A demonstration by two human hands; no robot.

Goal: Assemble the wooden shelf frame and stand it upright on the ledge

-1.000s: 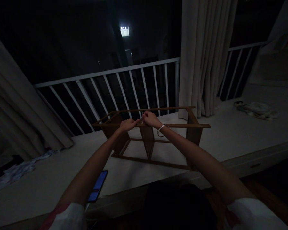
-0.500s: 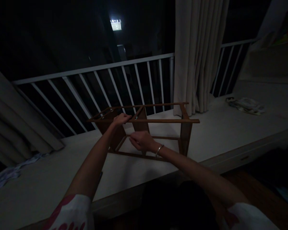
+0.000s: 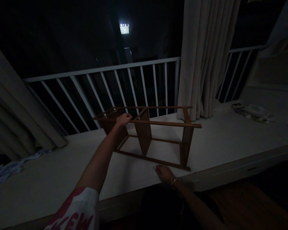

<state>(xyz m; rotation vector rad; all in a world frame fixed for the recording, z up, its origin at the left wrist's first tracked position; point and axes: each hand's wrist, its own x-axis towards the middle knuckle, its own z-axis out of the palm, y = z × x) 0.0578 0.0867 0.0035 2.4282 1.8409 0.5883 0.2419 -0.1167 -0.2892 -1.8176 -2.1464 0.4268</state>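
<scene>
A brown wooden shelf frame (image 3: pixel 143 137) lies on its side on the white ledge. My left hand (image 3: pixel 124 119) is closed over its upper front rail, left of the middle panel. Low in front of the frame, just above the ledge, my right hand (image 3: pixel 165 173) has its fingers pinched together, with a bracelet at the wrist. A small, thin, bent piece like a hex key (image 3: pixel 154 167) pokes out from those fingertips; the dim light leaves its kind uncertain.
The white ledge (image 3: pixel 86 174) runs along a white railing (image 3: pixel 100 68) with dark glass behind. Curtains (image 3: pixel 204 64) hang on both sides. Crumpled cloth (image 3: pixel 254 112) lies at the right, and patterned cloth (image 3: pixel 12 169) at the left.
My right hand has come down from inside the frame to the ledge before its lower rail. My left hand keeps its hold on the upper rail. The view has shifted slightly.
</scene>
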